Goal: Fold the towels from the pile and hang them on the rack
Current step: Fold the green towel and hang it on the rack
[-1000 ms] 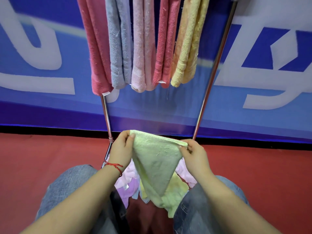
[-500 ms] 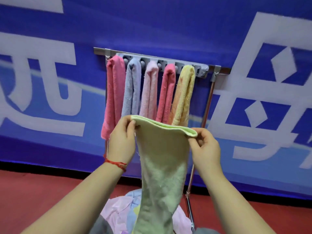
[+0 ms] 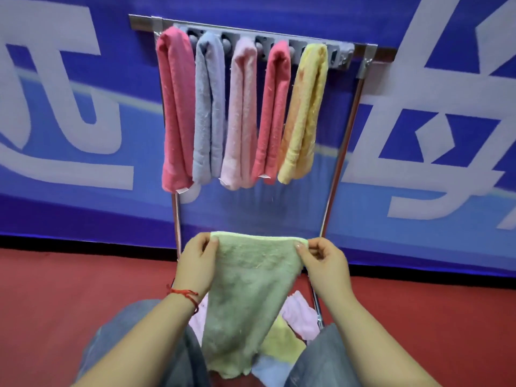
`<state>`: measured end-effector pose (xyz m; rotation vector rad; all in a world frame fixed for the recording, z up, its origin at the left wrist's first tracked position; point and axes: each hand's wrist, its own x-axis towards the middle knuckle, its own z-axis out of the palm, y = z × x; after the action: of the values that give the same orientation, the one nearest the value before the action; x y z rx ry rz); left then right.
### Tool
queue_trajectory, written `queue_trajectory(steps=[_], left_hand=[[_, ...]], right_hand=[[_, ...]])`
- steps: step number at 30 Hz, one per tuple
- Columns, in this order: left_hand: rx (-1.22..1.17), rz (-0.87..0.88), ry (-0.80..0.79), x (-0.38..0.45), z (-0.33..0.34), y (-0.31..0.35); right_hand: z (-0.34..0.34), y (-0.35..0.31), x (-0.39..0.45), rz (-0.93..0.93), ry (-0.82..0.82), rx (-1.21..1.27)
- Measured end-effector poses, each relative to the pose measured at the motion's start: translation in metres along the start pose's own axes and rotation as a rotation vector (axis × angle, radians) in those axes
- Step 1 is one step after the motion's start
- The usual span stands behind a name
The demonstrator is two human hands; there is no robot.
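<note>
I've got L hand (image 3: 195, 263) & R hand (image 3: 324, 261) pinching green towel (image 3: 245, 297) top corners, spread taut for folding, near rack (image 3: 339, 152).

Wall: blue banner (image 3: 418, 29) across whole back, large white characters (image 3: 64, 129) left and right, pale blue band running through it.
Banner foot: darker purple-blue strip, black edge (image 3: 83, 243) beneath.
Floor: red, matte (image 3: 69, 297), meets the black edge.
Light: even, indoor, soft shadows.
</note>
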<state>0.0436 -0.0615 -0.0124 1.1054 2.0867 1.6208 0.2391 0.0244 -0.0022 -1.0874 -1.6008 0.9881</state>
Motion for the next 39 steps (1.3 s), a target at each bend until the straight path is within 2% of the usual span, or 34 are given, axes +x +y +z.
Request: queue_trajectory(steps=[7, 10, 16, 20, 29, 34, 39], left_hand=[[-0.249, -0.435, -0.026, -0.022, 0.040, -0.062], [-0.292, -0.512, -0.098, -0.028, 0.054, -0.077], [-0.168, -0.381, -0.223, -0.040, 0.074, -0.077], [-0.166, -0.334, -0.245, -0.042, 0.086, -0.076], [-0.106, -0.161, -0.288, -0.043, 0.091, -0.076], [-0.135, -0.164, -0.261, -0.041, 0.088, -0.075], [-0.186, -0.167, -0.334, -0.042, 0.085, -0.074]], right_hand=[[0.031, 0.070, -0.023, 0.211, 0.043, 0.065], [0.043, 0.087, -0.031, 0.299, 0.035, 0.075], [0.069, 0.085, -0.040, 0.266, -0.092, -0.025], [0.078, 0.085, -0.043, 0.264, -0.140, -0.044], [0.070, 0.087, -0.040, 0.287, -0.081, 0.043], [0.070, 0.085, -0.042, 0.301, -0.145, 0.111], [0.065, 0.084, -0.040, 0.313, -0.239, 0.144]])
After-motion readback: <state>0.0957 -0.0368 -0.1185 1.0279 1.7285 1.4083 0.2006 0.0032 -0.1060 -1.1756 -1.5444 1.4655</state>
